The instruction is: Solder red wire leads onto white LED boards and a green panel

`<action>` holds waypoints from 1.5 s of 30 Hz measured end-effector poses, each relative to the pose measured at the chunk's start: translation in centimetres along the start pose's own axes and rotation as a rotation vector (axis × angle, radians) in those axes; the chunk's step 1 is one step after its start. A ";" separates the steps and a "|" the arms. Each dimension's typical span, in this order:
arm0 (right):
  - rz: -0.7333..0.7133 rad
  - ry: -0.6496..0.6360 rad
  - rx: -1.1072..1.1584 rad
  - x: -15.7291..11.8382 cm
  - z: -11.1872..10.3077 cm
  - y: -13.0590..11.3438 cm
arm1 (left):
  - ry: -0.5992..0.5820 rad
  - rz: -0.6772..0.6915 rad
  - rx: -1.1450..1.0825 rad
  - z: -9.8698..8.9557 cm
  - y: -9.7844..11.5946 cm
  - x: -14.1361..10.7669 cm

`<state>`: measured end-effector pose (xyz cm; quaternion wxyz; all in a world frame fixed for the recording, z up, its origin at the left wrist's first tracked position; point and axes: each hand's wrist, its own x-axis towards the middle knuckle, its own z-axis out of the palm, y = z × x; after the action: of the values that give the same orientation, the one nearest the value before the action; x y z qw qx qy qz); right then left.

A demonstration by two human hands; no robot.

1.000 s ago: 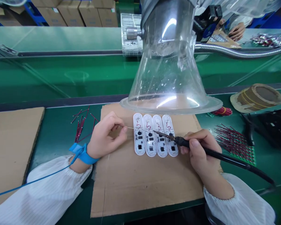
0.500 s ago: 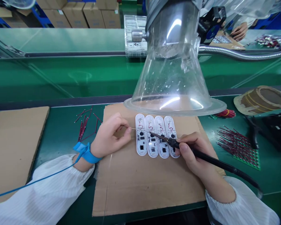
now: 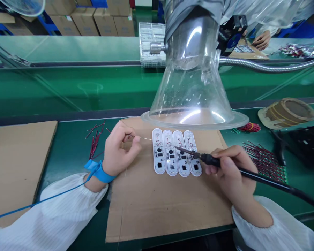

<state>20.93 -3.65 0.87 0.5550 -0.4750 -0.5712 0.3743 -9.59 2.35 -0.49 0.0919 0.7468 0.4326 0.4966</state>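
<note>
We're looking at matt brown cardboard (image 3: 167,209) beneath glossy white circuit boards (image 3: 159,167); above, we see clear, shiny, speckled plastic on the fume hood (image 3: 188,94), ribbed bright metal on the flexible hose (image 3: 272,66), and soft ribbed cloth sleeves (image 3: 65,205).

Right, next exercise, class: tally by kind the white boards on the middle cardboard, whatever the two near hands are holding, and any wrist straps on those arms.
White circuit boards: 4
Soldering iron, in the right hand: 1
Thin pale wire, in the left hand: 1
Blue wrist strap: 1
Total: 7
</note>
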 end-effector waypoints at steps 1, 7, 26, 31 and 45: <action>0.032 0.014 0.051 0.3 0.2 -0.3 | -0.011 -0.003 0.006 0.0 0.0 0.0; -0.024 0.044 -0.091 0.8 1.6 0.8 | -0.039 0.010 0.033 0.0 -0.1 0.0; -0.080 -0.216 -0.258 0.7 1.9 1.0 | -0.133 0.068 0.027 0.1 0.4 0.3; -0.087 -0.191 -0.234 0.5 1.7 1.4 | -0.104 0.076 0.010 0.0 0.4 0.3; -0.059 -0.234 -0.282 0.3 1.4 2.2 | -0.085 0.051 -0.022 0.1 0.2 0.1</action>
<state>19.82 -2.67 -1.26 0.4233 -0.4844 -0.6925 0.3265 -9.44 2.33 -0.35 0.1057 0.7771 0.4038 0.4711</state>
